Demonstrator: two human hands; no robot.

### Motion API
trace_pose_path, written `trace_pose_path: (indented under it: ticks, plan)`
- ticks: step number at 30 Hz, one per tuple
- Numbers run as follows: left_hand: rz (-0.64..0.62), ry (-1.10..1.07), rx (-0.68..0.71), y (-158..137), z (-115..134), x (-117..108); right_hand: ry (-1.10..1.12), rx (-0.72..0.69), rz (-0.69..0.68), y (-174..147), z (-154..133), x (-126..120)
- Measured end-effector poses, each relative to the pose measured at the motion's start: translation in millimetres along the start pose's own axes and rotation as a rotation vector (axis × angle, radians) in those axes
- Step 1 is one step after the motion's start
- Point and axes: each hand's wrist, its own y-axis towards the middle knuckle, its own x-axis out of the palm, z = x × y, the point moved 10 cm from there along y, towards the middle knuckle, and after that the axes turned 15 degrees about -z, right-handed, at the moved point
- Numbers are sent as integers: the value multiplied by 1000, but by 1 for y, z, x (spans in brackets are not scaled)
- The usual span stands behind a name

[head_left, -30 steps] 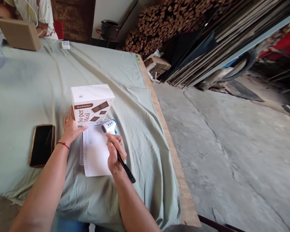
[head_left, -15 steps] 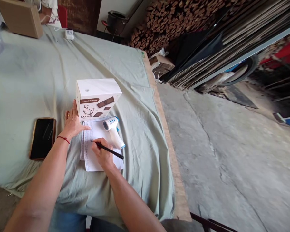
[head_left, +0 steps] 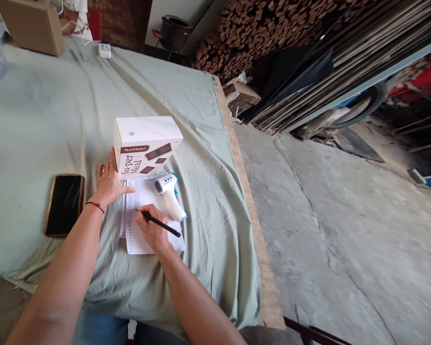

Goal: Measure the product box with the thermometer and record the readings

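Observation:
Gripped in my right hand (head_left: 153, 228) is a black pen (head_left: 162, 223), its tip at the written lines of a white notebook (head_left: 143, 243). My left hand (head_left: 109, 181) lies with fingers apart; the fingertips reach the left side of a white box (head_left: 147, 129) marked "NutriMotion Su-per Meal", and the thumb stretches over the notebook's upper left. Whether those fingers press on the box I cannot tell. A white and blue infrared thermometer (head_left: 170, 195) rests on the notebook's right part, just beyond my right hand. The box stands at the notebook's far edge.
A smartphone (head_left: 64, 206) lies left of my left forearm on the green tablecloth (head_left: 50, 129). Farther back are a small white box (head_left: 104, 51), a cardboard box (head_left: 32, 26) and part of another person (head_left: 75, 19). The table's bare wooden edge (head_left: 249, 201) runs along the right.
The pen's rear end has tipped slightly left and down in my right hand. My left hand keeps its place by the box. The whole view has shifted a little.

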Motion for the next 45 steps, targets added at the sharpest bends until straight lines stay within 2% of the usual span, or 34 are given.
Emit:
trace_pose_path:
  ticks: [13, 31, 45]
  plan:
    - [-80, 122, -124, -4, 15, -4, 28, 0, 55, -1, 2, -3]
    - [-47, 117, -83, -2, 11, -4, -19, -75, 52, -1, -5, -2]
    - [-75, 133, -118, -3, 15, -4, -12, -48, 52, -1, -1, -3]
